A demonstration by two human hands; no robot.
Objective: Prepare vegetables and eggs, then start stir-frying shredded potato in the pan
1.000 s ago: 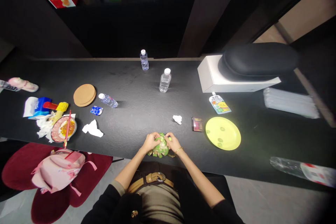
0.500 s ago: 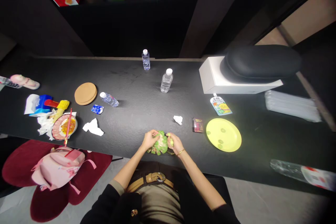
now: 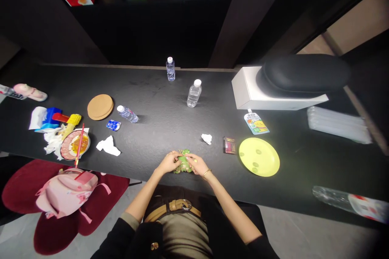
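One long black table (image 3: 158, 105) spans the view. White box (image 3: 261, 93) with a black cushion (image 3: 304, 73) at far right; pink backpack (image 3: 65, 194) on a red seat below left. Yellow plate (image 3: 259, 156) lies right of centre, cork coaster (image 3: 100, 107) left, upright water bottle (image 3: 193, 93) mid-table. At the near edge, left hand (image 3: 166, 163) and right hand (image 3: 195, 164) both close around a green crumpled wrapper (image 3: 183, 162) resting on the table. Small white tissue wad (image 3: 207, 139) just beyond.

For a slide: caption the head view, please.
Both hands, left hand and right hand, clasp a crumpled green wrapper at the black table edge.
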